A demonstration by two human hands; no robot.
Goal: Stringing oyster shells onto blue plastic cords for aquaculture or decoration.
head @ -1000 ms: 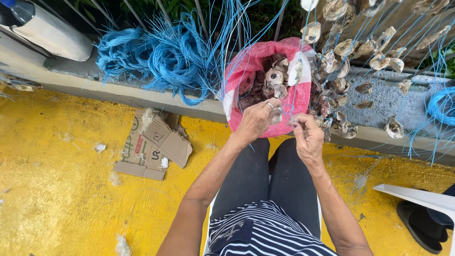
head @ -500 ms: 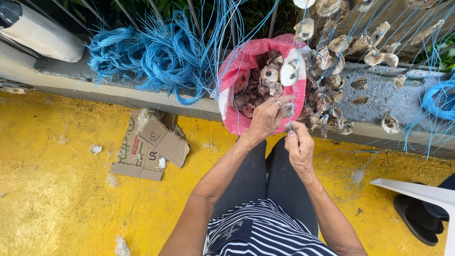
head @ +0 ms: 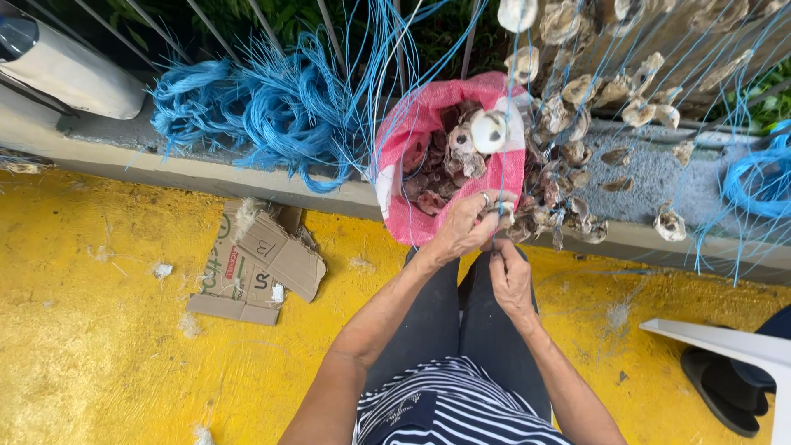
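Shells were what both hands were busy with: a small pale shell [head: 504,216] sat pinched in the fingers of the left hand [head: 463,227], just below the mouth of the pink mesh sack [head: 412,222], a little above the middle of the frame. The right hand [head: 511,276] was directly beneath and touching it, fingers clenched on something thin that I took for a blue cord [head: 515,107], though the grip itself was too small to make out. That cord ran nearly straight up the frame from the hands, past a round white shell [head: 488,130] hanging over the sack's opening, so the long line of the work was vertical and the left hand was the nearer one to the sack. Inside the sack lay a heap of brownish shells [head: 437,169]. To the right, close beside the hands, hung strings of threaded shells [head: 568,206] against the concrete ledge [head: 643,177], crowding that side. A tangle of blue rope [head: 264,115] filled the upper left, well apart. Flattened cardboard [head: 255,268] lay on the yellow floor [head: 99,346] at lower left, and a white chair edge [head: 717,342] showed at lower right.
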